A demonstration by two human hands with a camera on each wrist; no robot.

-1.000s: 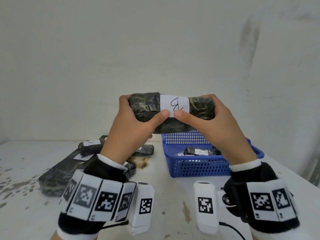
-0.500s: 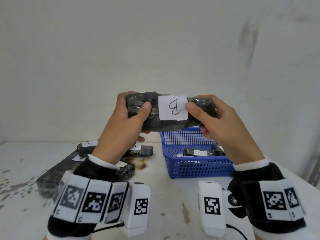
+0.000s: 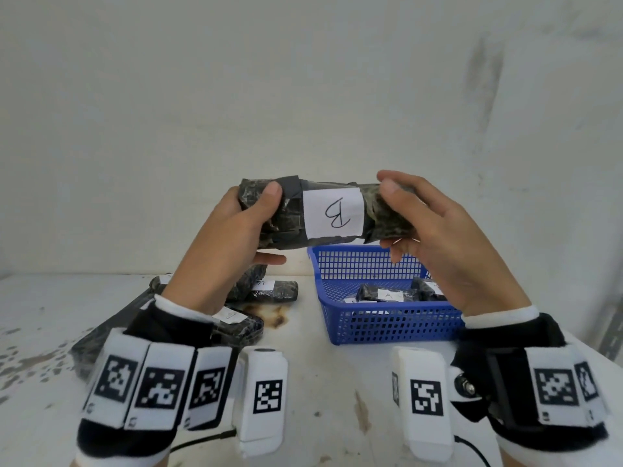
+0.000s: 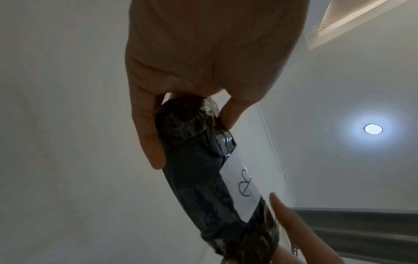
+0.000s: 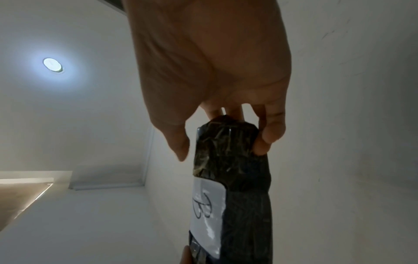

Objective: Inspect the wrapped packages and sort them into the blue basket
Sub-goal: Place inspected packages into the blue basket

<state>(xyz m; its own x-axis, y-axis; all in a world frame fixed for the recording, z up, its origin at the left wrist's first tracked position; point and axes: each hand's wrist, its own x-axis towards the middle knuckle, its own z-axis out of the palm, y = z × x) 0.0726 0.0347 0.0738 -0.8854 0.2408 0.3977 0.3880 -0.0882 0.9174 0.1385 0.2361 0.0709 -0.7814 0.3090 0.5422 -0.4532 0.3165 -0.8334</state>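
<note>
Grip: the left hand and right hand each clamp one end of a dark wrapped package, thumbs on its near face, fingers curled behind. The package is held level in the air, above the far rim of the blue basket, its white label marked "B" facing the head camera. Labelled packages lie inside the basket at 3 o'clock; others rest on the bench at 9 o'clock.

Loose packages lie on the table left of the basket, others inside it.
</note>
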